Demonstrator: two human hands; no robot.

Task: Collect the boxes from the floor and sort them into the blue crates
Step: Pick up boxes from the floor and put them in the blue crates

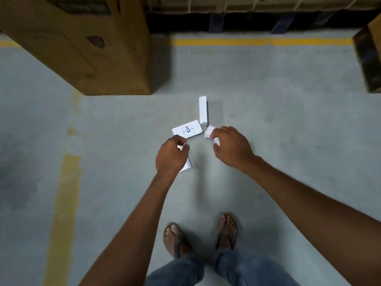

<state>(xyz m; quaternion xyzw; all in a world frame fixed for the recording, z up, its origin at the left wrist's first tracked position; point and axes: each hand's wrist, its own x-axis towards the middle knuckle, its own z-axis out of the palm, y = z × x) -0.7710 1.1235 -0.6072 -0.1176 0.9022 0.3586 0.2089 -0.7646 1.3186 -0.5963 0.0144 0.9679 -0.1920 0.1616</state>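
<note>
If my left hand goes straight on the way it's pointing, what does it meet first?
Probably the flat white box with blue lettering on the floor, just ahead of your left hand; depth is hard to judge.

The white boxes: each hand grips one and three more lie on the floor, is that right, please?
Not three: the head view shows two, the lettered box and the narrow box; the left hand and right hand each grip one.

One head-worn wide-angle view — facing steeply down at the nearby floor (288,124).
</note>
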